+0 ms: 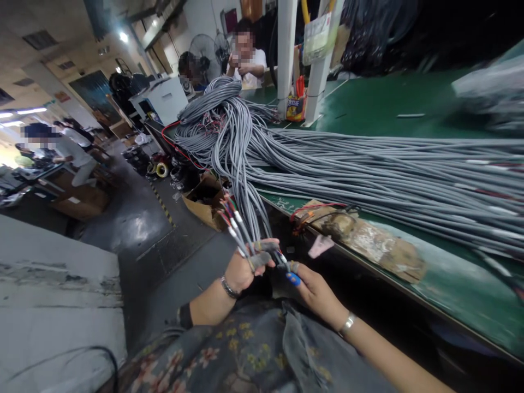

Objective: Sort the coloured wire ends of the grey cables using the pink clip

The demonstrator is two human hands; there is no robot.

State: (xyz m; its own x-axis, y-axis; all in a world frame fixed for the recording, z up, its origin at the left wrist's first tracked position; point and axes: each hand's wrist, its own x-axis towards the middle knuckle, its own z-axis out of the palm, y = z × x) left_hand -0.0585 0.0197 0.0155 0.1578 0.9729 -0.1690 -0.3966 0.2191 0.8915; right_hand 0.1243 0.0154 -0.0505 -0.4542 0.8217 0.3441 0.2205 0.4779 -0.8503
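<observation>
Grey cables [245,210] hang down from the bench in a thick bundle to my hands. My left hand [245,268] is closed around several of them, with fabric wraps on its fingers. Above that fist stick up stripped cable ends [231,215], showing coloured wires and white bands. Close by on the right, my right hand [305,284] pinches the end of one cable, where a white band and thin wires show. A blue cover sits on its thumb, and a wrap on a finger. The exact grip at the fingertips is partly hidden.
Long grey cables [347,158] lie across the green bench [393,103], coiled at its far end. Taped cardboard [368,243] lies along the near edge. An open carton [204,204] stands on the floor. A white post [286,60] rises from the bench; a person [249,60] sits beyond.
</observation>
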